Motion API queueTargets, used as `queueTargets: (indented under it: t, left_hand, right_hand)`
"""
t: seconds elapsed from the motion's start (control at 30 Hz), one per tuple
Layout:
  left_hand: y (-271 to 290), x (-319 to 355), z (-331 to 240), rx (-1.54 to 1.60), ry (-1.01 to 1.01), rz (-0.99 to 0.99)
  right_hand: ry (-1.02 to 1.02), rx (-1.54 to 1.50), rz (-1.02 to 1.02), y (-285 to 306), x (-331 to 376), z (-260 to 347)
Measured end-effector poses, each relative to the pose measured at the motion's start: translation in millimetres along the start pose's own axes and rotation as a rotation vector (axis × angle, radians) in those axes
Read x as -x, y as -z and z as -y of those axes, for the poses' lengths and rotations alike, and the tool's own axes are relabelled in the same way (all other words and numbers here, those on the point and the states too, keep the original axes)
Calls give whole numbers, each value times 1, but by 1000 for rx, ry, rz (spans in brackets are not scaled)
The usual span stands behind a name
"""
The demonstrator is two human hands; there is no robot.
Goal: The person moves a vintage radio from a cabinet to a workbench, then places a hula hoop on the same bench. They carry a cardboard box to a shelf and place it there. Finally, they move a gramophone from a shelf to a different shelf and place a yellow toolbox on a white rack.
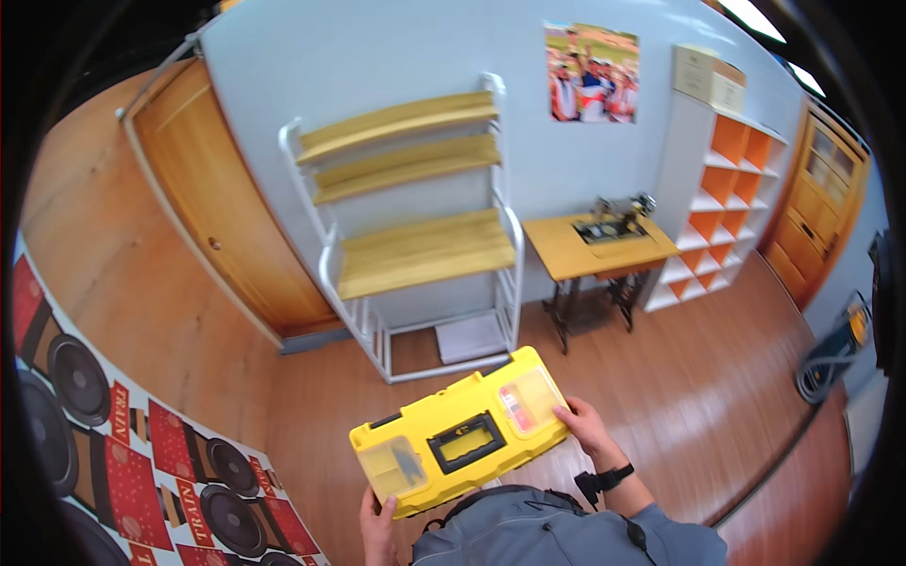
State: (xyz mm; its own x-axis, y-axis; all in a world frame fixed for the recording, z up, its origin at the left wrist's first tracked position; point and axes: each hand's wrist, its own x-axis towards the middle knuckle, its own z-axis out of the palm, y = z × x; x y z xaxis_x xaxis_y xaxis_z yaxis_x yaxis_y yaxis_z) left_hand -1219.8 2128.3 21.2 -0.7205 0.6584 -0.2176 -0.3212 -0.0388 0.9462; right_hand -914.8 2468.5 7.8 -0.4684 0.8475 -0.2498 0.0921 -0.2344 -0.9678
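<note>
A yellow toolbox [510, 453] is held level in front of my body, between both hands. Its lid has a black handle [449, 457] folded into the middle and a clear-covered compartment at each end; small items show inside both. My left hand [379, 530] grips the near left corner, thumb on top. My right hand [587, 429] grips the right end, thumb over the edge beside the right compartment. The fingers under the box are hidden. A black band with a small device [604, 481] is on my right wrist.
Ahead stands a white-framed rack with wooden shelves [427, 253]. Right of it are a sewing machine [615, 219] on a wooden table [557, 247] and a white-and-orange cubby shelf [698, 203]. A patterned cloth surface [132, 472] lies left. A vacuum-like machine [830, 354] stands far right.
</note>
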Motion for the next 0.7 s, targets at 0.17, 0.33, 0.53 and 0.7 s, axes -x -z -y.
queueTargets:
  t: [0.17, 0.33, 0.53, 0.7]
  left_hand:
    - [-48, -78, -62, -121, -104, 42]
    - [-102, -140, -100, 4, -133, 93]
    - [-134, -220, -113, 25, -119, 111]
    - [-146, -310, -115, 66, -147, 149]
  right_hand:
    - [8, -68, 38, -15, -117, 53]
    - [59, -95, 27, -17, -183, 88]
    - [109, -139, -71, -18, -242, 101]
    - [161, -159, -176, -24, -292, 120]
